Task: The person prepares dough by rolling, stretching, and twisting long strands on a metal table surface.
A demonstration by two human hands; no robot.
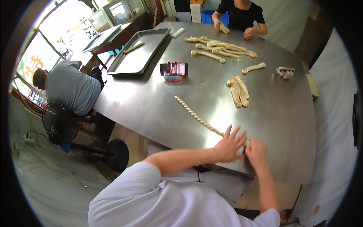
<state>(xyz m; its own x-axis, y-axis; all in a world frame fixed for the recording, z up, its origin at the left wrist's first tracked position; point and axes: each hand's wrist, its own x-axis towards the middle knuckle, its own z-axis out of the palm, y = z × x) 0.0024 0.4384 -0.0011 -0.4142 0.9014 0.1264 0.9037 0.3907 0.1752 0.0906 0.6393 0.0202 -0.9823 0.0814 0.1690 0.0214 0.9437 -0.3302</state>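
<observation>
A long twisted rope of dough (200,119) runs slantwise over the metal table towards my hands. My left hand (231,146) lies at its near end with fingers spread, palm down. Just right of it, my right hand (256,151) is curled at the end of the rope; its fingertips are hidden, so whether it grips the dough is unclear. Beyond my hands rests a small bundle of plain dough strips (238,92). A single dough strip (253,68) lies behind that bundle, and a larger pile of strips (221,48) is farther back.
A metal tray (139,61) at the far left holds one twisted dough piece (133,48). A phone on a stand (173,69) and a white scraper (178,33) are on the table. Across it, a person (241,17) holds dough. Another person (72,85) sits left, near a fan (59,122).
</observation>
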